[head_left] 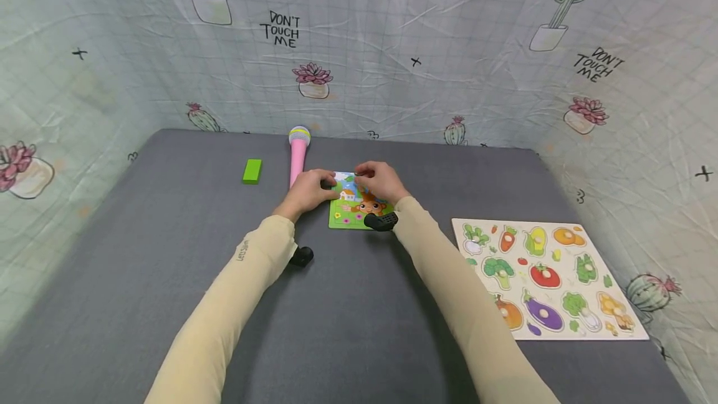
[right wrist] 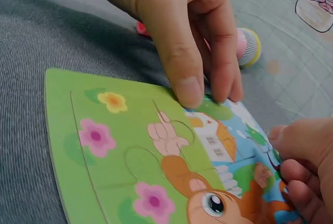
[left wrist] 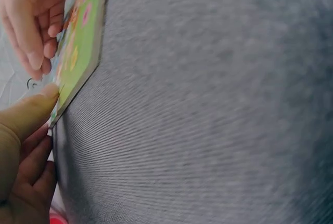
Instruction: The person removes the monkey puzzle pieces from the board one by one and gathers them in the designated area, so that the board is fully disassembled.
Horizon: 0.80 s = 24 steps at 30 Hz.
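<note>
A square puzzle board [head_left: 343, 223] with a monkey, a house and flowers lies on the grey table between both hands. At its left edge the left hand [head_left: 306, 192] grips the board, its thumb on the picture side and its other fingers at the rim, as the left wrist view shows of the hand [left wrist: 26, 151] and the board [left wrist: 83, 63]. Over the board's upper right part is the right hand [head_left: 382, 182], fingers loosely bent. In the right wrist view the right hand's fingertips [right wrist: 278, 133] are close to the picture; whether they touch it, I cannot tell.
A pink toy microphone [head_left: 298, 158] lies just behind the left hand, and a green block [head_left: 252, 171] farther left. At the right is a vegetable puzzle board [head_left: 518, 323]. A patterned cloth [head_left: 370, 48] hangs behind the table [head_left: 348, 317].
</note>
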Motion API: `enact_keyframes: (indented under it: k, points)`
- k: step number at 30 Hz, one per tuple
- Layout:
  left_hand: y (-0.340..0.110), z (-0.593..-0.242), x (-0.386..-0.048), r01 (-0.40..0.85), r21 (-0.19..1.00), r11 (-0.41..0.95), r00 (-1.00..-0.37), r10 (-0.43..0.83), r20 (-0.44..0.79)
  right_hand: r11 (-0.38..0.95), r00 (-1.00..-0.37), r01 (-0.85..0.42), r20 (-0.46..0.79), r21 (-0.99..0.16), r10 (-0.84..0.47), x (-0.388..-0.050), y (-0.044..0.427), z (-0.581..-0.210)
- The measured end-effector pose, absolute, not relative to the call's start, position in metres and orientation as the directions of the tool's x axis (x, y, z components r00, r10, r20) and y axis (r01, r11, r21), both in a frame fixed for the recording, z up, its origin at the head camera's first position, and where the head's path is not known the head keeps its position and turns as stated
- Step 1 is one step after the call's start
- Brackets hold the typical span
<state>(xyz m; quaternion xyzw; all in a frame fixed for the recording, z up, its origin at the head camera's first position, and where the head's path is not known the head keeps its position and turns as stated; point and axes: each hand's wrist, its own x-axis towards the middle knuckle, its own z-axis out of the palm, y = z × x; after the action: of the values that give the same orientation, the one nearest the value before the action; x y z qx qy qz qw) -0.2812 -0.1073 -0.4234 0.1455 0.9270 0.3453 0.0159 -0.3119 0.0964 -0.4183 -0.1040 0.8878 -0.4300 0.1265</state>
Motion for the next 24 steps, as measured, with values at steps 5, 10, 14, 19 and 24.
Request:
enact_keyframes:
  k: [5, 10, 14, 19, 24]
  points:
    - [-0.104, -0.424, -0.280, 0.214, 0.659, 0.721, -0.970, 0.236, 0.057, 0.645, -0.940, -0.124, -0.120, -0.754, -0.320, -0.312, 0.092, -0.420]
    - [-0.105, -0.425, -0.279, 0.215, 0.672, 0.709, -0.970, 0.236, 0.062, 0.679, -0.923, -0.188, -0.107, -0.710, -0.368, -0.313, 0.088, -0.418]
    - [-0.107, -0.425, -0.280, 0.229, 0.667, 0.709, -0.967, 0.244, 0.072, 0.710, -0.915, -0.235, -0.096, -0.664, -0.392, -0.314, 0.086, -0.416]
    - [-0.107, -0.424, -0.280, 0.233, 0.662, 0.712, -0.966, 0.249, 0.072, 0.730, -0.909, -0.243, -0.114, -0.638, -0.402, -0.313, 0.082, -0.413]
    - [-0.107, -0.423, -0.279, 0.234, 0.661, 0.713, -0.965, 0.254, 0.067, 0.754, -0.915, -0.209, -0.148, -0.623, -0.376, -0.312, 0.078, -0.412]
